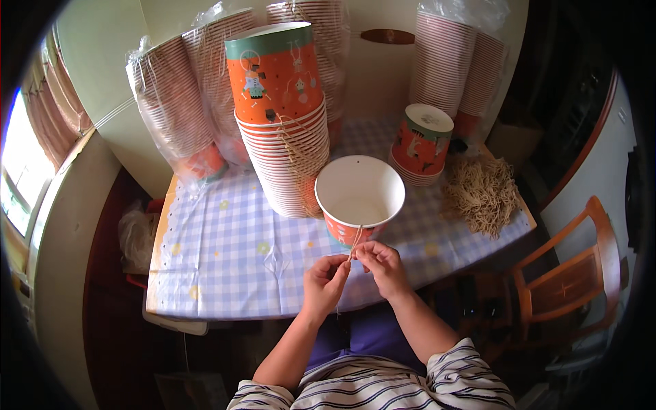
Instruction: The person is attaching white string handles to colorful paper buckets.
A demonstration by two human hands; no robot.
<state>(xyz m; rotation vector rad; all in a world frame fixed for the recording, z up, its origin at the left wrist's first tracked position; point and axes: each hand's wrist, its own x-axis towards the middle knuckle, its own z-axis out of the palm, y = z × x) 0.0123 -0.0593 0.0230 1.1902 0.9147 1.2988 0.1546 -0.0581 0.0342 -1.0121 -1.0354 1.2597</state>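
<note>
Close in front of me an orange paper bucket [359, 195] stands upright, its white inside showing. A thin beige cord [357, 237] runs over its near rim and down to my fingers. My left hand [324, 283] pinches the cord between thumb and forefinger. Beside it, nearly touching, my right hand [383, 266] also has its fingertips closed on the cord. Part of the cord hangs below my hands, past the table edge. Whether the cord is knotted there is too small to tell.
Left of the bucket rises a tall stack of upside-down buckets [287, 160] with cords hanging along its side. A shorter bucket stack [424, 140] and a heap of beige cords [482, 195] lie to the right. Bagged stacks [171, 102] line the back; a wooden chair [567, 273] stands right.
</note>
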